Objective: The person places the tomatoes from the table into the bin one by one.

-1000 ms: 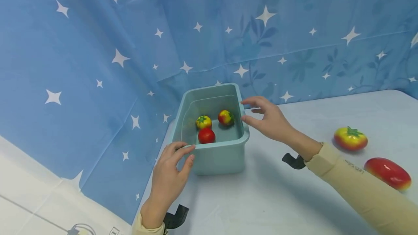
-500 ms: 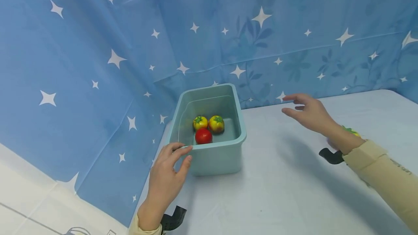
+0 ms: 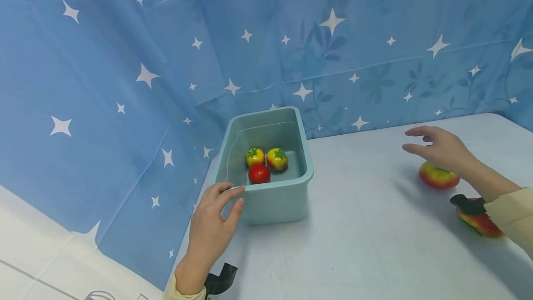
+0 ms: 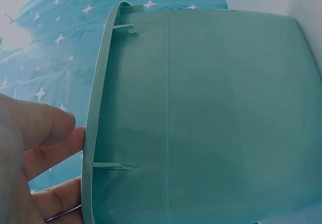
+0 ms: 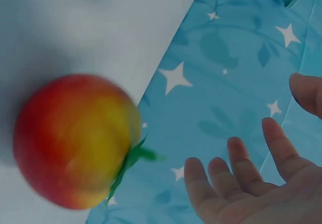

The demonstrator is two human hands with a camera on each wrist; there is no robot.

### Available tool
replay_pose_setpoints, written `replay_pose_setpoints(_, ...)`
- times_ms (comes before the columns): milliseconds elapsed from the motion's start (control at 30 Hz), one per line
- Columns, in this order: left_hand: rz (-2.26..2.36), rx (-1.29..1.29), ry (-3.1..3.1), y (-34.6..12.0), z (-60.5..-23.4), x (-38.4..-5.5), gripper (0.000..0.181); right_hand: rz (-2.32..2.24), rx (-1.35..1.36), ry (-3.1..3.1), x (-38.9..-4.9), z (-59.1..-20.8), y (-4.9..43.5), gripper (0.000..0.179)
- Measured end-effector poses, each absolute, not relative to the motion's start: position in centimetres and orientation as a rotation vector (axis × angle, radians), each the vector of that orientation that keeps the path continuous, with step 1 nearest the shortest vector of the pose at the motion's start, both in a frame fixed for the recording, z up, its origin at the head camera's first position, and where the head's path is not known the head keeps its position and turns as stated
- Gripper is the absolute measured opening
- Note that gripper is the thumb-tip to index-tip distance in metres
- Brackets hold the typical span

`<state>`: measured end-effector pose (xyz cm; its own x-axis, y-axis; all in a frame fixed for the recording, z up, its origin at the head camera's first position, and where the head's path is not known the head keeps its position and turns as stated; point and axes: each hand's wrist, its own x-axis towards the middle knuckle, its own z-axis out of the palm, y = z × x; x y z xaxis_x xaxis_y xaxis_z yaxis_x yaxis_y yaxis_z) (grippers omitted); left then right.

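My left hand rests its fingertips on the near rim of a light teal plastic bin. In the left wrist view the fingers touch the rim and the thumb stands apart from it. Inside the bin lie a red tomato and two yellow-and-red tomatoes with green leaves. My right hand hovers at the right, fingers spread and holding nothing, near a yellow-and-red tomato on the table. The right wrist view shows this tomato close up, apart from the fingers.
An oblong red-and-yellow fruit lies at the right, partly hidden by the right wrist's black strap mount. A white cloth covers the table. Behind and to the left hangs a blue curtain with white stars.
My right hand has moved from the bin's right rim to the right, over the table. One yellow-and-red tomato in the bin has rolled left beside the others. The left hand stays on the rim.
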<state>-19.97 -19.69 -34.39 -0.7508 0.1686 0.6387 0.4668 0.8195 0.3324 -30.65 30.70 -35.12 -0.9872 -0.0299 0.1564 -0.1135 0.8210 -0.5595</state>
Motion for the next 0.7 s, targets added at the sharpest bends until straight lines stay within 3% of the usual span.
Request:
replay_pose_setpoints(400, -0.641, -0.468, -2.379, -19.7, -34.4, -19.9, 0.026, 0.836, 0.053, -3.058, -29.9, -36.4, 34.0, 0.086)
replay_pose_setpoints(700, -0.659, -0.469, -2.390, -19.7, -34.3, -19.8, 0.025, 0.765, 0.091, -3.153, -29.8, -37.7, 34.7, 0.084)
